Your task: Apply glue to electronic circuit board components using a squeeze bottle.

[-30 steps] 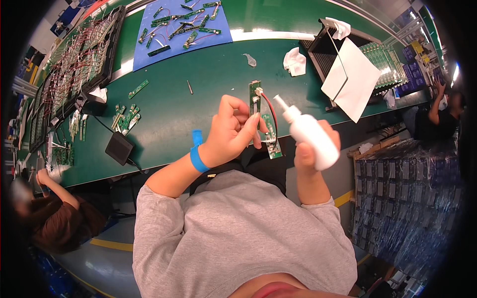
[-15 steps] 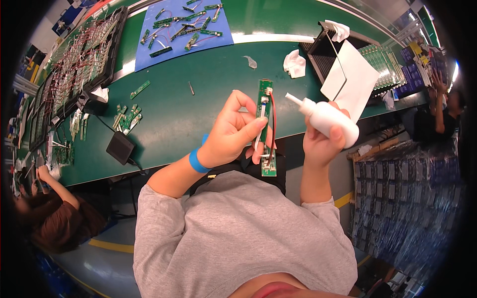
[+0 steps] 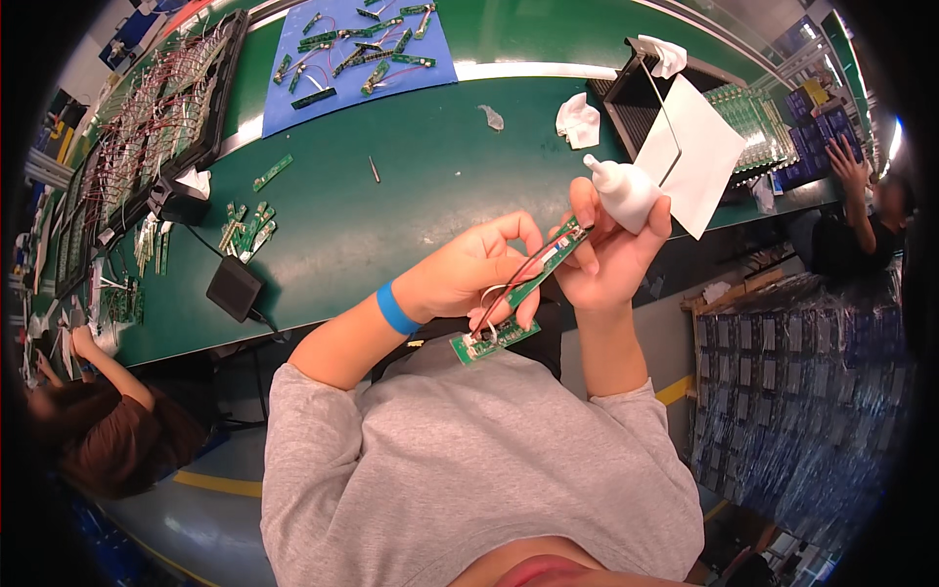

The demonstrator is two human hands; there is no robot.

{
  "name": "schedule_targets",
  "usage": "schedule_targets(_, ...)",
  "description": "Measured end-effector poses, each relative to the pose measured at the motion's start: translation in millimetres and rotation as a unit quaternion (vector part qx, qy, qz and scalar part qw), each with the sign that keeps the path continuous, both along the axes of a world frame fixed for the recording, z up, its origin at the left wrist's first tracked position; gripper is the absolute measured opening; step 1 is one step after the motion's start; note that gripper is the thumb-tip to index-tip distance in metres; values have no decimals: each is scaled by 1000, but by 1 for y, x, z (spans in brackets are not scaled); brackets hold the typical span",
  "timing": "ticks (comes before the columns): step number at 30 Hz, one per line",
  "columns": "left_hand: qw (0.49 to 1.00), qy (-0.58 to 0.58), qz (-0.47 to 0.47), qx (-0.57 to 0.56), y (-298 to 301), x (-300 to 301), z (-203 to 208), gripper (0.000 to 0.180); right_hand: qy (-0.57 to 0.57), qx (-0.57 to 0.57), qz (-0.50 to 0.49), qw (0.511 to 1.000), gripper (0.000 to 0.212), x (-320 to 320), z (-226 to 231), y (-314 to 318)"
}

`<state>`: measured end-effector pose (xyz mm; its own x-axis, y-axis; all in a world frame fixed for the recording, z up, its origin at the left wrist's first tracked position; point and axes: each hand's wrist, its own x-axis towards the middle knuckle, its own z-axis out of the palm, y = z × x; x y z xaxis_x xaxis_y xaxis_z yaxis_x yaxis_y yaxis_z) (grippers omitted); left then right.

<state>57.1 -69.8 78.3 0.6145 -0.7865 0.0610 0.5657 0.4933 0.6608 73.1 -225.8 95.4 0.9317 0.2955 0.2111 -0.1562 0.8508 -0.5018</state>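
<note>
My left hand (image 3: 468, 266), a blue band at its wrist, is closed on a narrow green circuit board (image 3: 551, 264). Red and dark wires run along this board to a second small green board (image 3: 495, 341) hanging below my fingers. The pair slants from lower left to upper right. My right hand (image 3: 614, 262) is closed around a white squeeze bottle (image 3: 628, 198) whose nozzle points up and away to the left. Fingers of the right hand meet the upper end of the board; whether they grip it too is hard to see.
A blue mat (image 3: 367, 59) bears several wired boards. Loose green boards (image 3: 252, 231) and a black box with a cable (image 3: 235, 290) lie left. At right stand a black rack (image 3: 626, 108), white sheet (image 3: 693, 157) and crumpled tissue (image 3: 578, 121). Co-workers sit at both sides.
The boards have tilted from upright to a slant, their upper end swinging right. My right hand has come left to meet that end, and the bottle's nozzle has turned more upward.
</note>
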Motion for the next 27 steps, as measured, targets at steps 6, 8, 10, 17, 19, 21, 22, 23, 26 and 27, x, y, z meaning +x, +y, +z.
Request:
schedule_targets(6, 926, -178, 241, 229, 7, 1, -7, 14, -20, -74, -88, 993, 66, -1, 1, -9)
schedule_targets(8, 943, -121, 151, 272, 23, 4, -9, 17, -39, -98, -130, 986, 66, -1, 1, -12)
schedule_targets(10, 969, -16, 13, 247, 35, 1, -13, 20, -59, -128, -180, 974, 69, -3, 0, -15)
schedule_targets(17, 987, 80, 26, 137, 35, 0, -26, 14, -33, -123, -274, 953, 73, -11, -13, -23)
schedule_targets(19, 986, 88, 40, 135, 34, 1, -24, 14, -77, -119, -289, 947, 73, -13, -17, -26)
schedule_targets(21, 972, 72, 112, 194, 35, 3, -18, 15, -155, -117, -280, 940, 69, -16, -21, -30)
schedule_targets(22, 968, 51, 158, 187, 38, 5, -14, 20, -195, -107, -272, 936, 66, -19, -23, -32)
schedule_targets(23, 954, 8, 208, 214, 39, 8, -10, 20, -214, -116, -263, 933, 57, -22, -24, -35)
schedule_targets(26, 921, -75, 294, 245, 43, 14, 3, 18, -239, -216, -280, 904, 47, -26, -27, -41)
schedule_targets(27, 905, -115, 323, 251, 43, 16, 6, 16, -243, -215, -280, 904, 47, -27, -26, -43)
